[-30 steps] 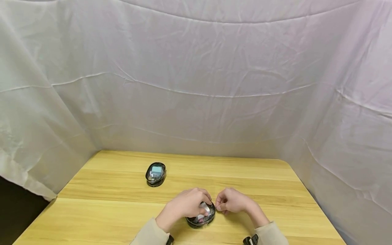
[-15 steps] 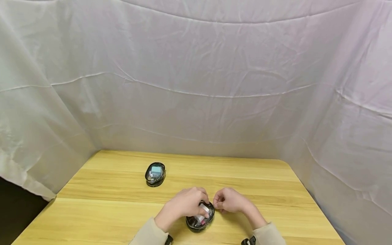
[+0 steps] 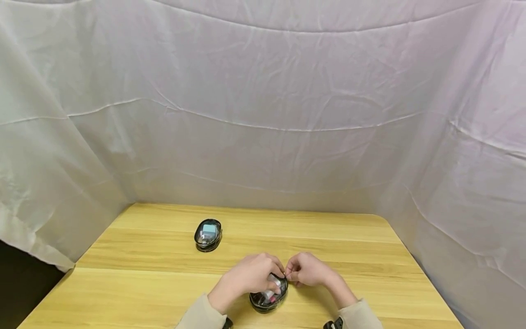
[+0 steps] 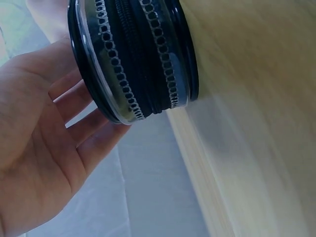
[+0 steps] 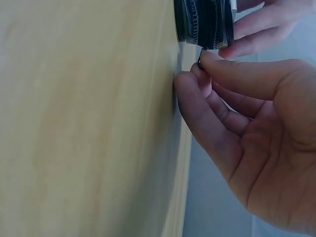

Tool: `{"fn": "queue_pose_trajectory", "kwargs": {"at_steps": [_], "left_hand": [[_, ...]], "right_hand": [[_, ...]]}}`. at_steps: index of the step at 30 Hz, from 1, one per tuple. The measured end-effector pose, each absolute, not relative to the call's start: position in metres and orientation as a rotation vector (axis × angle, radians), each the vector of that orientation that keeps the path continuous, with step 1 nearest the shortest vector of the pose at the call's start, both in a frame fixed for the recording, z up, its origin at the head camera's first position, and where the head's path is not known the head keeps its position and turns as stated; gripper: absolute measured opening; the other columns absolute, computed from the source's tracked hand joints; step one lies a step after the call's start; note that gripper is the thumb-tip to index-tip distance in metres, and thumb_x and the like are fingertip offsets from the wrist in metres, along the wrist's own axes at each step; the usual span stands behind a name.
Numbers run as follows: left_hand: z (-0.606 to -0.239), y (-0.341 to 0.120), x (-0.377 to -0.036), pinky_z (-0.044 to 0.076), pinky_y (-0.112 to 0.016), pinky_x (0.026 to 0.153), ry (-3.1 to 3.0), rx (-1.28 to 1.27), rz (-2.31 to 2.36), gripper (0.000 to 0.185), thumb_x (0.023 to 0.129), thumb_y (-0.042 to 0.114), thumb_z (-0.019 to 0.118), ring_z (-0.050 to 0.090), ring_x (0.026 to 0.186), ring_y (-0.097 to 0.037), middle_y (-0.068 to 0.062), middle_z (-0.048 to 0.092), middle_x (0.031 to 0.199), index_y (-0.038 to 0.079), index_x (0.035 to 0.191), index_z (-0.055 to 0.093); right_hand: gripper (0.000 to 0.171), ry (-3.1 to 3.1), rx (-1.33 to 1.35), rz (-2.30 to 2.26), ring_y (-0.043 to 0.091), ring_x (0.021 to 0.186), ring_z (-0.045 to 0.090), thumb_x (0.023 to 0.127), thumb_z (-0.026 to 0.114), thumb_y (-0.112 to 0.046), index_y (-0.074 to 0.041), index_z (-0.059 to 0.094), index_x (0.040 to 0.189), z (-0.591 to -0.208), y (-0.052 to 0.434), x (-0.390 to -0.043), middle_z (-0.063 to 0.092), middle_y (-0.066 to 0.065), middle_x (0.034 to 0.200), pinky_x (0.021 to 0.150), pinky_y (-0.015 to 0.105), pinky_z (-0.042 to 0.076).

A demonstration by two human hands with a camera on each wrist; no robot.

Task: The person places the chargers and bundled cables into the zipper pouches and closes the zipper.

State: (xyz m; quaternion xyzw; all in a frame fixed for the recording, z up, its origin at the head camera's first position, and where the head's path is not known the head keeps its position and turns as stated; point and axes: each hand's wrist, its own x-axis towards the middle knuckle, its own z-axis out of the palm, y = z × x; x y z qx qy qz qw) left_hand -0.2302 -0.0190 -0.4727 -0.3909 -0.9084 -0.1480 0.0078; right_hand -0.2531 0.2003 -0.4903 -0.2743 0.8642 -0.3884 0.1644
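A small oval zip pouch point(image 3: 267, 303) with a clear top and black edging sits on the table near me in the head view. Through its top show a whitish item and a bit of pink. My left hand point(image 3: 251, 275) grips it from above, thumb and fingers over the top. The left wrist view shows the pouch's dark zip band point(image 4: 136, 59) running round its side, fingers against the rim. At the pouch's right end, my right hand point(image 3: 310, 268) pinches a thin dark zipper pull point(image 5: 200, 58) between thumb and index finger.
Another clear pouch with black edging point(image 3: 208, 235) stands further back on the left, a light blue item inside it. The wooden table point(image 3: 349, 237) is bordered by pale hanging cloth point(image 3: 263, 151) at the back and sides.
The near pouch has turned slightly, its front end shifting towards me. My right hand has moved a little left with it, still at the pouch's end. The far pouch has not moved.
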Motion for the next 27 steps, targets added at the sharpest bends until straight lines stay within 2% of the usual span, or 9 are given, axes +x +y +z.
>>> {"fn": "queue_pose_trajectory", "kwargs": {"at_steps": [9,19,27], "left_hand": [[-0.4711,-0.0179,-0.2284,0.056,-0.024,0.092,-2.867,-1.176,-0.490,0.029,0.080,0.038,0.089,0.066,0.109,-0.002,0.018,0.072,0.117,0.025,0.105,0.083],[-0.4689,-0.0169,-0.2249,0.058,-0.026,0.090,-2.897,-1.121,-0.484,0.028,0.080,0.037,0.090,0.068,0.106,-0.004,0.018,0.072,0.116,0.024,0.104,0.083],[-0.4697,-0.0162,-0.2248,0.057,-0.025,0.089,-2.899,-1.107,-0.478,0.028,0.080,0.037,0.090,0.068,0.104,-0.003,0.017,0.073,0.114,0.024,0.103,0.083]], "right_hand": [[0.012,2.442,-0.768,-1.110,0.019,0.068,0.066,0.094,0.071,0.003,-0.003,0.069,0.084,-0.4906,0.2028,-0.2531,0.067,0.005,0.077,0.057,0.031,0.061],[0.012,2.428,-0.763,-1.076,0.018,0.067,0.066,0.093,0.069,0.007,-0.001,0.069,0.084,-0.4876,0.2051,-0.2522,0.067,0.006,0.078,0.059,0.031,0.062],[0.015,2.390,-0.790,-1.064,0.017,0.066,0.067,0.092,0.069,0.008,-0.004,0.069,0.083,-0.4858,0.2053,-0.2526,0.068,0.006,0.076,0.059,0.030,0.062]]}}
